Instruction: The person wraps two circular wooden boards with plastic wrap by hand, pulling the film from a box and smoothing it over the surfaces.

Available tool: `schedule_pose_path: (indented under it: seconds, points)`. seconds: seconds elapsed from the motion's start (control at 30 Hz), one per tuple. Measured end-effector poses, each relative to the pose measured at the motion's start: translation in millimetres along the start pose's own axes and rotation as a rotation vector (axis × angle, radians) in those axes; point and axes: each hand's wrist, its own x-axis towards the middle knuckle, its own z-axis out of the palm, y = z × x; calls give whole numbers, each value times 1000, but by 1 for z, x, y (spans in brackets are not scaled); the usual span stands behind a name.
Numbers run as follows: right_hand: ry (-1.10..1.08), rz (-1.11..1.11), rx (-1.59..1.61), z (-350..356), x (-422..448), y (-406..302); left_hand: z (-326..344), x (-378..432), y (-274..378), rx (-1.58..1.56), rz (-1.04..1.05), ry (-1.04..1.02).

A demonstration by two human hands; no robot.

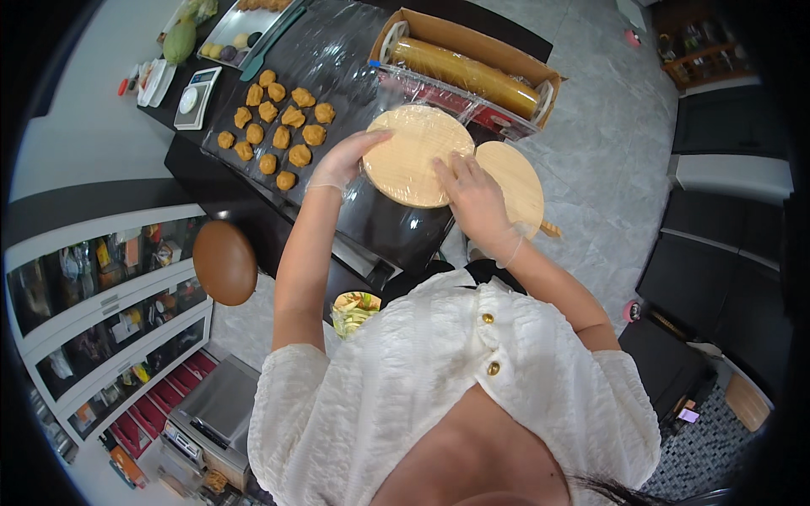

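A round wooden board with clear plastic film stretched over its face is in front of me above the dark table's near end. My left hand, in a thin clear glove, grips the board's left edge with the thumb on top; the other fingers are partly hidden. Also gloved, my right hand lies over the board's right side, its fingertips touching the film. A second round wooden board, with a short handle, shows to the right, partly covered by the right hand and the first board.
Several orange-brown dough lumps sit on the film-covered table. Behind the board is an open carton with a roll of plastic film. A kitchen scale, turquoise spatula and metal tray stand farther left. A brown stool is at left.
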Motion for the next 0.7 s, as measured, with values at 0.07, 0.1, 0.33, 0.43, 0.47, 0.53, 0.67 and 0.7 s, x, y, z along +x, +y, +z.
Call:
schedule_pose_path:
  seconds: [0.07,0.1,0.33,0.43,0.47,0.53,0.67,0.7]
  points:
    - [-6,-43,-91,-5,4,-2,0,0,0,-17,-26,53]
    - [-6,-51,-97,-8,5,-3,-1,-3,-1,-23,-18,54]
    - [19,-140,-219,-29,11,-10,4,-15,7,-214,-10,31]
    - [11,-151,-245,-32,12,-11,8,-18,4,-246,9,6]
    - [-18,-136,-247,-33,11,-12,10,-19,4,-274,18,-13]
    - [-37,-140,-237,-37,12,-11,2,-9,-3,-309,30,21]
    - [-38,-178,-149,-51,19,-6,-23,22,-12,-332,186,108]
    - [-40,-186,-148,-54,20,-2,-25,30,-7,-337,190,114]
